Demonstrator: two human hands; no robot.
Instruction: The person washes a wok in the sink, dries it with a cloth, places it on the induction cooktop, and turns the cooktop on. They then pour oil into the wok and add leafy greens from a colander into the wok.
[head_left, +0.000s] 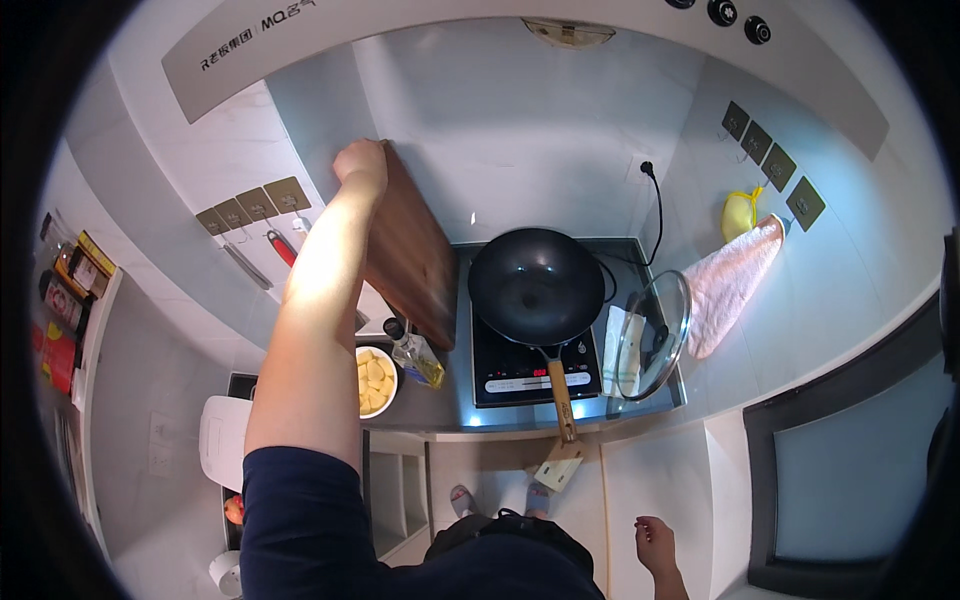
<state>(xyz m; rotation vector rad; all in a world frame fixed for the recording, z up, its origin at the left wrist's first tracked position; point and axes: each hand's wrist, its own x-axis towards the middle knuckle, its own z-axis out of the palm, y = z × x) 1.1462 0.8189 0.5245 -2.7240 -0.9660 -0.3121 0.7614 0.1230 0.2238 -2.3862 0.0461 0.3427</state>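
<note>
My left hand (361, 163) grips the upper edge of a large wooden cutting board (412, 251), which stands on edge against the wall at the left of the cooktop. Low on the right, my right hand (655, 541) hangs beside my body, loosely curled with nothing visible in it. A black wok (536, 285) with a wooden handle (560, 401) sits on the induction cooktop (495, 382), and its inside looks bare. Left of it are an oil bottle (417, 356) and a white bowl (393, 391) of peeled, cut potato pieces (371, 379), partly behind my left arm.
A glass lid (679, 337) stands tilted beside a folded cloth (622, 349) at the counter's right. A pink towel (731, 289) hangs on the right wall. The range hood (450, 30) spans overhead. A power cord (660, 214) runs from the wall socket. Knives (247, 266) hang left.
</note>
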